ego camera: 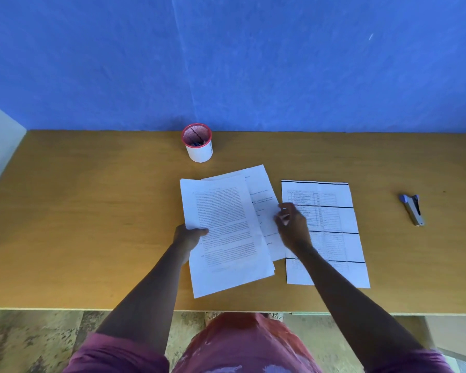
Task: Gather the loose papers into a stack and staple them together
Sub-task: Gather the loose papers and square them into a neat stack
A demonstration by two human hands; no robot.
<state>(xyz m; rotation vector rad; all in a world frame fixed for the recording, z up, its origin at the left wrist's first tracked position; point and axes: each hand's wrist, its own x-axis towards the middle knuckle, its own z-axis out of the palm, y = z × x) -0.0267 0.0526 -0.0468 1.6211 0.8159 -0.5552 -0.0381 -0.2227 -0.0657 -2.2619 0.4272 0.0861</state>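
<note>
Left hand (189, 235) pinching text sheets (226, 232) at mid-desk; right hand (291, 224) on underlying sheet's (264, 195) edge, grip unclear; table sheet (331, 219) beside; probably light, floppy, slippery; best gripped by edges.

Office desk (92, 211): pen pot (198, 144), stapler (413, 210), papers (226, 232).

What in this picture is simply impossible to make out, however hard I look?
Head view only:
- Printed text on the white text pages: too small and blurred to read.
- White sheet with a ruled table: partly covered by the right hand and forearm.
- Contents of the red-rimmed white mesh pen cup: dark and too small to tell.
- How many sheets the left hand holds: edges overlap.
- Grey-and-blue stapler: details too small.
</note>
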